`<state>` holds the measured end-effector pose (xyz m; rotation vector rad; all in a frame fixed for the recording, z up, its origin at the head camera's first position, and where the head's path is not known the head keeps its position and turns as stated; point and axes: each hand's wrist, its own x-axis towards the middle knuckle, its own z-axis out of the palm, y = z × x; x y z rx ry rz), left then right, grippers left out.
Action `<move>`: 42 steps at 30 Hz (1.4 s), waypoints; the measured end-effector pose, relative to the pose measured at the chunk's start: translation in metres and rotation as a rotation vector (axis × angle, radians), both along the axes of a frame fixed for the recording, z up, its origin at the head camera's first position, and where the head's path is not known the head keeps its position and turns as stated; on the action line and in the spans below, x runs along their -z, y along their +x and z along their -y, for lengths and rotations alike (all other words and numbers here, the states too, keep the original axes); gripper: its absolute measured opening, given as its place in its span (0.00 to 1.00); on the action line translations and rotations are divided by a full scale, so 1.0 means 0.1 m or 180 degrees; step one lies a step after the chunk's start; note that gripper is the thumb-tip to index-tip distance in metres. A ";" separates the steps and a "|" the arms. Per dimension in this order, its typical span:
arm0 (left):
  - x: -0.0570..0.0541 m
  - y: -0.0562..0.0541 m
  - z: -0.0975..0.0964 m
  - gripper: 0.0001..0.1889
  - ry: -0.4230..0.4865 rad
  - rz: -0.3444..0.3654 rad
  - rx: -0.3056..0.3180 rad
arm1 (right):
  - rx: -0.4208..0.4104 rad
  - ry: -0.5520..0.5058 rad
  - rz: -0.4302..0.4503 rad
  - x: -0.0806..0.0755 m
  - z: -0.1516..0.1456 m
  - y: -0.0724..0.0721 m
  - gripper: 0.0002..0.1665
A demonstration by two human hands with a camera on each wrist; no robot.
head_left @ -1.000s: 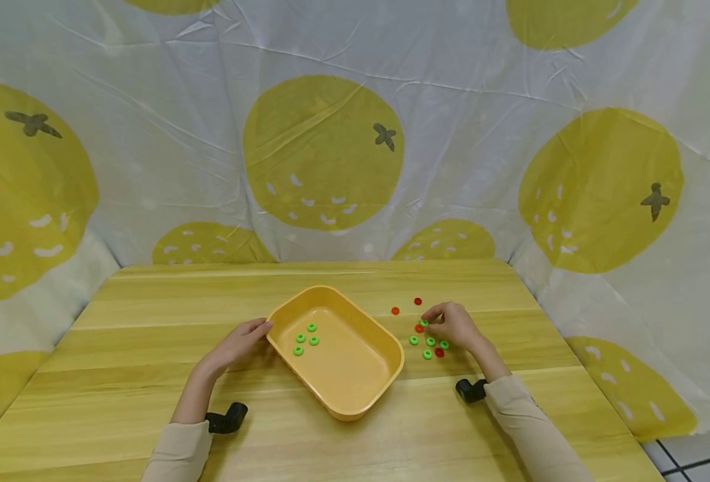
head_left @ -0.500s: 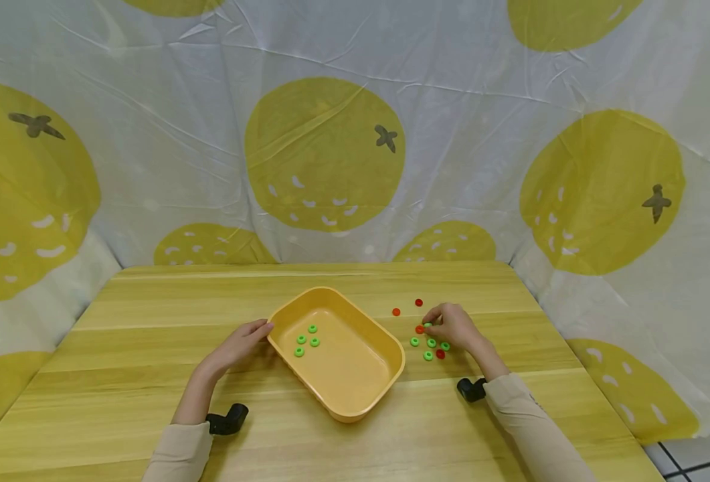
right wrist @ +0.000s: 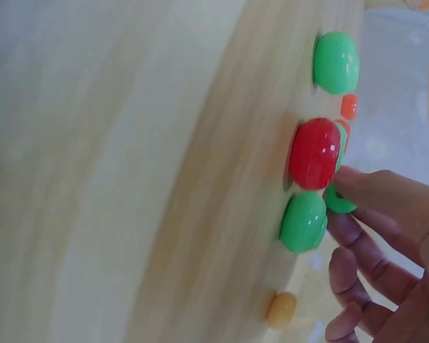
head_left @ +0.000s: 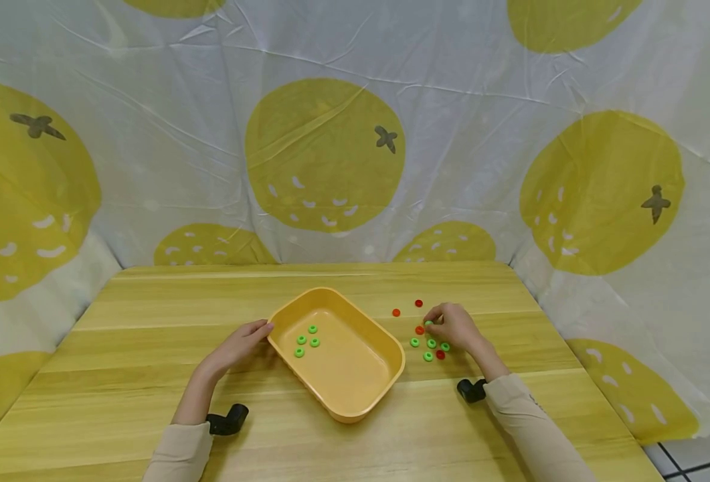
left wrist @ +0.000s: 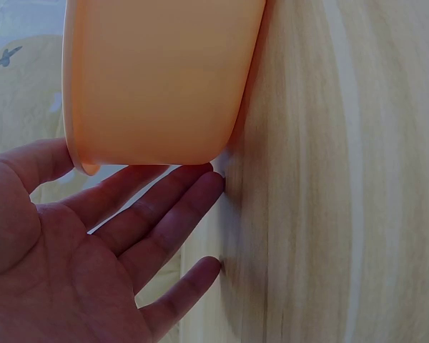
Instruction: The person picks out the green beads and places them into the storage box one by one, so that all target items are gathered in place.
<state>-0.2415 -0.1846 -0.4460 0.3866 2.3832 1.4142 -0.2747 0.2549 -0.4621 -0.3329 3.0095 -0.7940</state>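
My left hand (head_left: 239,345) holds the yellow-orange plastic basin (head_left: 355,410) at its left corner, thumb at the rim and the other fingers along the outer wall in the left wrist view. Inside the basin lie several green ring beads (head_left: 299,352). My right hand (head_left: 456,326) pinches a green ring bead (right wrist: 341,201) between thumb and fingers, low over the table. Close around it are more beads: a red one (right wrist: 315,153), a green one (right wrist: 304,222) and an orange-red one (head_left: 419,330).
Farther back on the wooden table (head_left: 168,314) lie an orange-red bead (head_left: 396,312) and a dark red bead (head_left: 418,303). A small orange bead (right wrist: 281,310) shows in the right wrist view. A fruit-print cloth (head_left: 451,167) hangs behind the table.
The green bead at my right fingertips has shifted slightly right and is now pinched. My left hand and the basin stay in place.
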 end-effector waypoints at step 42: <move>0.03 -0.02 0.01 0.31 0.0066 -0.0052 0.0107 | -0.0938 -0.0544 -0.0332 -0.78 1.45 -0.25 0.09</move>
